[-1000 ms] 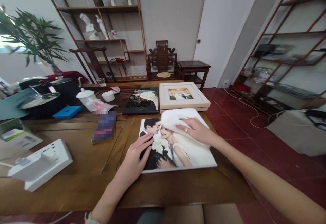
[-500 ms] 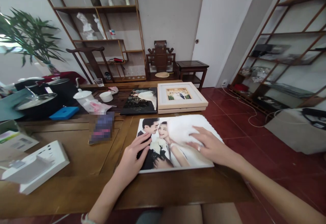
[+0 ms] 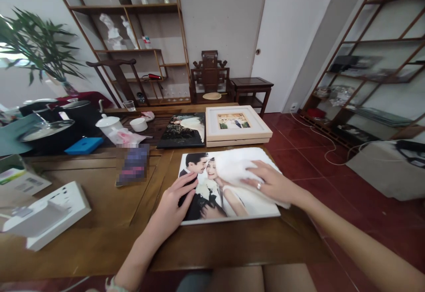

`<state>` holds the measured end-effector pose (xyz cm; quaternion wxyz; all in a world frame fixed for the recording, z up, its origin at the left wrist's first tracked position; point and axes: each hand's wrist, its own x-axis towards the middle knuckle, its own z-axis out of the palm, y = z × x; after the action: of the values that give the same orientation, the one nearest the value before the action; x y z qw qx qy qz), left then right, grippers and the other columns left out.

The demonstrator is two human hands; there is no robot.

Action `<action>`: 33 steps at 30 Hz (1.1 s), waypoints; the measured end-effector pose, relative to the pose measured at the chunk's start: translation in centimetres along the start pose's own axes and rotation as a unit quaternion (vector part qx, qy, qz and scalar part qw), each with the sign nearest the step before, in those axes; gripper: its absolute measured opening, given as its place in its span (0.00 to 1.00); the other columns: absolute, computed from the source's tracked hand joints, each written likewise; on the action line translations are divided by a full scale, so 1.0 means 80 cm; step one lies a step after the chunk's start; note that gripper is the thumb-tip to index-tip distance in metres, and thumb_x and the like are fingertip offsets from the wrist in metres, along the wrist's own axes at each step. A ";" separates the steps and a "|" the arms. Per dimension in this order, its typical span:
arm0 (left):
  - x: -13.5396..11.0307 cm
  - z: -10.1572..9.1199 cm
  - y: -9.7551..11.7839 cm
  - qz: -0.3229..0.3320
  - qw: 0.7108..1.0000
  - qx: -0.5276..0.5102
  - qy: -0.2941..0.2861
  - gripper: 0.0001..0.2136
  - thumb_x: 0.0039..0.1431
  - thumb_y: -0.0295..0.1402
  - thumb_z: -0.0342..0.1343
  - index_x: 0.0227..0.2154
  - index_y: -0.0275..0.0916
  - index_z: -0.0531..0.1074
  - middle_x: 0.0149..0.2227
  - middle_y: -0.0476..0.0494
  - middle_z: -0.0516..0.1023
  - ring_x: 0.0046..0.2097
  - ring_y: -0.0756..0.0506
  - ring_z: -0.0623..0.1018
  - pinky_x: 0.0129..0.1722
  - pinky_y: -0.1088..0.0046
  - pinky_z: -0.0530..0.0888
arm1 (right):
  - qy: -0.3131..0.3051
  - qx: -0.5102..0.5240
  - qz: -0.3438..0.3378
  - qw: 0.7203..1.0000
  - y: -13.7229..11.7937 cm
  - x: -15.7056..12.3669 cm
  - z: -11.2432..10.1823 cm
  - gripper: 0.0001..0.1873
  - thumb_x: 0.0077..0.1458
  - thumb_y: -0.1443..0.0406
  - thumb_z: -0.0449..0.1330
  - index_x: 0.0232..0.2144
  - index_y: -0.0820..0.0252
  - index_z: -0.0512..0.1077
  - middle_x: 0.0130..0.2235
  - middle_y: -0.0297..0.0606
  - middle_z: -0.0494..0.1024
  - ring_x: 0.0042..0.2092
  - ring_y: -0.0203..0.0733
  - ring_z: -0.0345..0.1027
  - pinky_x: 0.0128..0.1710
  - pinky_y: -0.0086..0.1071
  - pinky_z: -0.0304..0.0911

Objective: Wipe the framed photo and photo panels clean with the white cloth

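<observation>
A wedding photo panel (image 3: 209,199) lies flat on the wooden table in front of me, showing a couple in dark suit and white dress. Stretched over its left edge, the fingers of my left hand (image 3: 174,197) rest on the picture. My right hand (image 3: 274,183), with a ring on one finger, is closed over a white cloth (image 3: 234,166) and presses it against the right half of the print. The cloth hides part of the picture, and some of it shows below my palm near the right edge.
Behind the panel are a dark photo panel (image 3: 182,130) and pale framed pictures (image 3: 239,126), apparently stacked. To the left stand a white power strip-like device (image 3: 59,214), a blue box (image 3: 84,145), a white bowl (image 3: 138,124) and pots (image 3: 49,135). The table (image 3: 239,247) ends at right above red floor tiles.
My right hand has shifted slightly with the white cloth, which is now bunched a little differently over the print. My left hand stays in place.
</observation>
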<state>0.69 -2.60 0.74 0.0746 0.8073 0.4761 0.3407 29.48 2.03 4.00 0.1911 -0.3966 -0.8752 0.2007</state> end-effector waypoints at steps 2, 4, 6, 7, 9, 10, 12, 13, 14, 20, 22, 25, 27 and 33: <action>0.000 -0.001 0.001 -0.004 1.000 -0.001 -0.004 0.13 0.60 0.29 0.48 0.44 0.37 0.75 0.50 0.37 0.74 0.54 0.39 0.71 0.54 0.56 0.69 | 0.027 0.001 0.001 1.000 0.015 0.024 -0.003 0.19 0.60 0.54 0.49 0.44 0.57 0.73 0.52 0.42 0.71 0.54 0.52 0.60 0.52 0.44 0.56; 0.000 -0.001 0.001 -0.005 1.000 -0.001 -0.005 0.13 0.60 0.29 0.48 0.43 0.37 0.75 0.50 0.37 0.74 0.54 0.40 0.72 0.54 0.57 0.69 | 0.039 0.003 0.001 0.999 0.023 0.041 -0.008 0.19 0.60 0.55 0.48 0.42 0.57 0.73 0.51 0.41 0.72 0.53 0.51 0.62 0.52 0.43 0.56; -0.001 0.000 0.002 -0.003 1.000 0.002 -0.001 0.13 0.60 0.29 0.48 0.43 0.36 0.75 0.50 0.36 0.74 0.54 0.40 0.72 0.53 0.58 0.69 | 0.045 0.003 0.004 0.999 0.024 0.049 -0.011 0.19 0.61 0.55 0.47 0.41 0.58 0.74 0.51 0.42 0.72 0.52 0.51 0.63 0.52 0.43 0.56; -0.001 0.000 0.002 -0.001 1.000 0.004 0.002 0.13 0.60 0.28 0.48 0.43 0.35 0.75 0.50 0.36 0.74 0.54 0.40 0.72 0.53 0.58 0.69 | 0.048 0.002 0.006 0.999 0.022 0.048 -0.011 0.20 0.61 0.55 0.47 0.42 0.58 0.73 0.51 0.42 0.72 0.53 0.51 0.63 0.52 0.43 0.56; -0.001 0.001 0.002 0.001 1.000 0.006 0.008 0.13 0.60 0.28 0.47 0.42 0.35 0.75 0.51 0.36 0.74 0.54 0.40 0.72 0.53 0.59 0.70 | 0.046 0.001 0.017 0.999 0.015 0.037 -0.009 0.21 0.60 0.54 0.47 0.44 0.58 0.73 0.52 0.43 0.71 0.54 0.53 0.61 0.53 0.45 0.55; -0.001 0.002 0.003 0.003 1.000 0.005 0.010 0.13 0.60 0.28 0.47 0.42 0.36 0.75 0.51 0.36 0.74 0.54 0.41 0.72 0.53 0.59 0.70 | 0.038 0.002 0.030 0.999 0.009 0.026 -0.007 0.22 0.60 0.53 0.47 0.46 0.58 0.72 0.53 0.44 0.71 0.55 0.54 0.60 0.53 0.46 0.55; -0.002 0.002 0.003 0.003 1.000 0.004 0.010 0.12 0.60 0.28 0.47 0.42 0.36 0.75 0.51 0.37 0.73 0.54 0.41 0.71 0.53 0.59 0.70 | 0.006 0.004 0.075 0.997 -0.007 -0.001 -0.003 0.25 0.59 0.51 0.47 0.48 0.58 0.71 0.54 0.46 0.69 0.57 0.56 0.57 0.55 0.49 0.53; -0.002 0.003 0.003 0.000 1.000 0.003 0.010 0.12 0.61 0.29 0.47 0.43 0.36 0.74 0.51 0.37 0.73 0.54 0.41 0.71 0.53 0.59 0.69 | -0.017 0.006 0.102 0.995 -0.017 -0.017 -0.001 0.26 0.58 0.50 0.47 0.49 0.58 0.70 0.55 0.47 0.67 0.59 0.57 0.54 0.55 0.50 0.52; -0.002 0.003 0.004 -0.004 1.000 0.002 0.009 0.13 0.61 0.29 0.47 0.44 0.36 0.73 0.51 0.37 0.73 0.54 0.41 0.71 0.53 0.59 0.69 | -0.038 0.006 0.128 0.991 -0.028 -0.033 -0.001 0.26 0.58 0.50 0.47 0.49 0.58 0.70 0.57 0.48 0.66 0.60 0.57 0.52 0.56 0.51 0.51; -0.003 0.001 0.007 -0.040 0.999 0.008 -0.001 0.16 0.62 0.31 0.47 0.52 0.37 0.67 0.56 0.39 0.68 0.58 0.42 0.67 0.56 0.58 0.65 | -0.149 0.052 0.044 0.986 -0.077 -0.093 -0.023 0.13 0.56 0.61 0.54 0.43 0.49 0.73 0.56 0.39 0.66 0.59 0.52 0.54 0.54 0.44 0.56; -0.003 0.000 0.007 -0.048 0.999 0.007 -0.013 0.16 0.63 0.32 0.46 0.52 0.37 0.67 0.58 0.39 0.66 0.59 0.42 0.65 0.57 0.59 0.64 | -0.154 0.066 0.001 0.986 -0.073 -0.090 -0.028 0.11 0.56 0.63 0.55 0.41 0.51 0.74 0.54 0.39 0.68 0.57 0.50 0.58 0.52 0.42 0.59; -0.003 0.000 0.006 -0.051 0.998 0.007 -0.026 0.17 0.63 0.33 0.45 0.52 0.35 0.67 0.58 0.38 0.66 0.59 0.42 0.65 0.58 0.59 0.63 | -0.111 0.061 0.009 0.992 -0.047 -0.067 -0.025 0.14 0.59 0.57 0.52 0.40 0.54 0.74 0.52 0.42 0.70 0.56 0.51 0.59 0.53 0.44 0.57; -0.003 0.000 0.004 -0.051 0.998 0.010 -0.026 0.17 0.62 0.34 0.46 0.51 0.34 0.68 0.57 0.37 0.67 0.58 0.41 0.66 0.57 0.60 0.64 | -0.071 0.045 0.016 0.996 -0.024 -0.041 -0.017 0.18 0.60 0.54 0.50 0.41 0.56 0.74 0.51 0.43 0.71 0.56 0.52 0.58 0.54 0.46 0.55; -0.002 0.000 0.001 -0.052 0.998 0.013 -0.025 0.16 0.61 0.33 0.47 0.49 0.35 0.70 0.56 0.38 0.68 0.58 0.41 0.67 0.56 0.59 0.65 | 0.035 0.002 -0.018 0.999 0.019 0.045 -0.007 0.18 0.60 0.54 0.49 0.43 0.55 0.73 0.49 0.40 0.73 0.50 0.51 0.64 0.50 0.44 0.57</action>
<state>0.71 -2.80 0.68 0.0938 0.7906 0.5196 0.3102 28.54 5.84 4.33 0.2261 -0.3874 -0.8744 0.1849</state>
